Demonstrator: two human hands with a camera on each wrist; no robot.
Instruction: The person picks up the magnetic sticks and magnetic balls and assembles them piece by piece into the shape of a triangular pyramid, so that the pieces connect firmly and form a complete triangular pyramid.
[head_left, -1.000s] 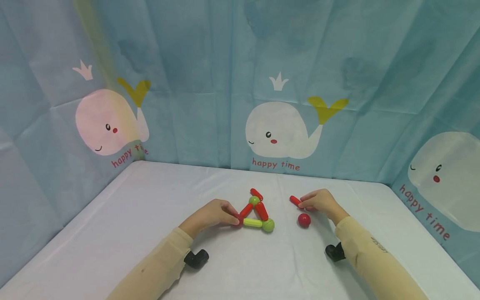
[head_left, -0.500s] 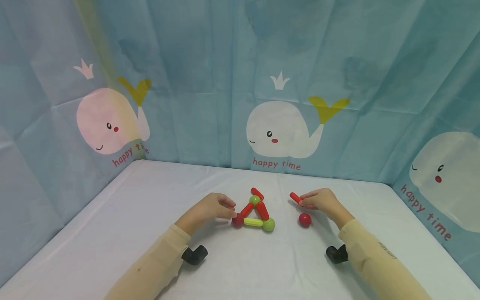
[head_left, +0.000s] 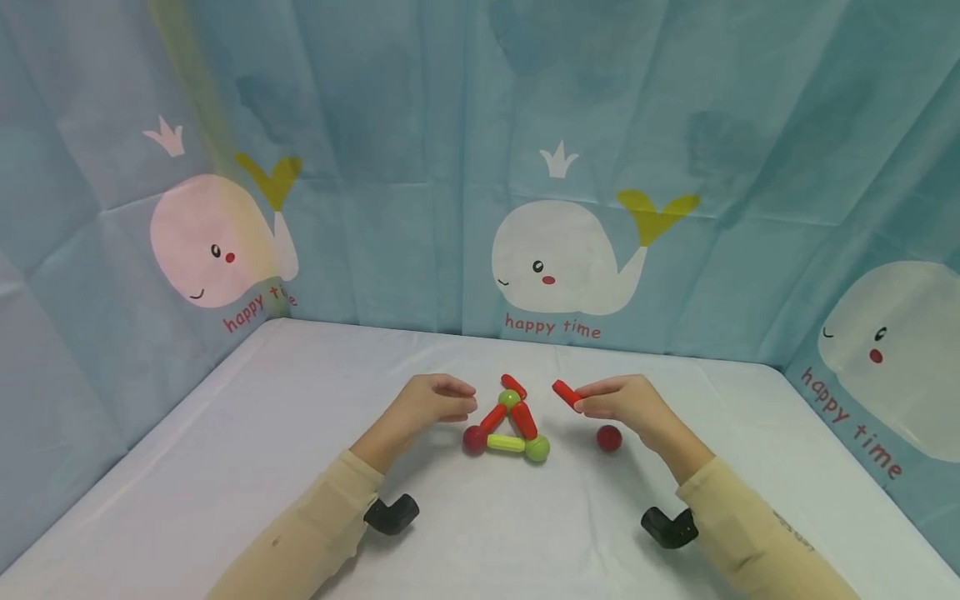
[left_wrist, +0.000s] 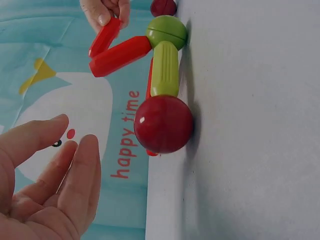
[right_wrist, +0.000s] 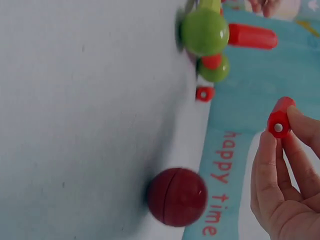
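My right hand (head_left: pixel 628 402) pinches a red magnetic rod (right_wrist: pixel 281 116) between thumb and fingertips, held above the table; its near end shows a small metal tip. Over to the left, my left hand (head_left: pixel 426 408) holds nothing, thumb and fingers apart, raised beside a red ball (left_wrist: pixel 163 124). That ball joins a yellow-green rod (head_left: pixel 506 444), which runs to a green ball (head_left: pixel 537 448). From this green ball a red rod (left_wrist: pixel 120 56) sticks up at a slant. Another red rod (head_left: pixel 492 418) runs from the red ball towards a farther green ball (head_left: pixel 509 402).
A loose red ball (head_left: pixel 609 438) lies on the white table (head_left: pixel 480 533), nearer to me than the right hand. Behind the far green ball is one more red rod (head_left: pixel 513 386). A blue curtain (head_left: pixel 390 250) with printed whales stands behind the table.
My left hand has let go of the red ball and risen up and away from it. My right hand has lifted its red rod off the table and moved left.
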